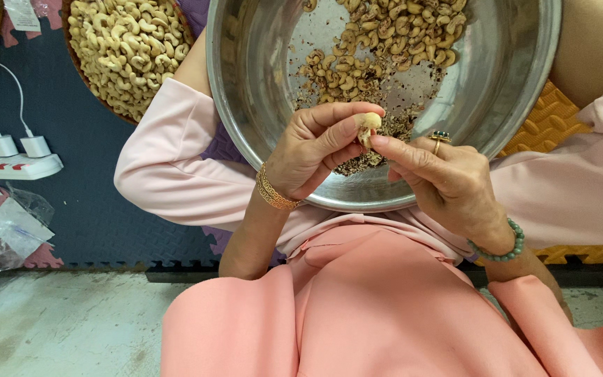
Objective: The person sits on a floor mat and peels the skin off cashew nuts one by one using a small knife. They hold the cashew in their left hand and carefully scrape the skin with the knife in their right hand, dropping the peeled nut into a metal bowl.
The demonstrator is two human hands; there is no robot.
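we're sat on dark blue foam puzzle mats (99, 209) w/ an orange mat (549, 122) off to the side. past the mat edge it's bare, scuffed concrete floor (64, 324). white power strip (15, 166) w/ chargers plugged in, even light.

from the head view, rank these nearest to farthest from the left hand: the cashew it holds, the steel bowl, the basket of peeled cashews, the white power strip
1. The cashew, pinched at the left hand fingertips.
2. The steel bowl, directly behind the hand, its rim under the wrist.
3. The basket of peeled cashews, up and to the left, past the bowl.
4. The white power strip, far left on the dark mat.
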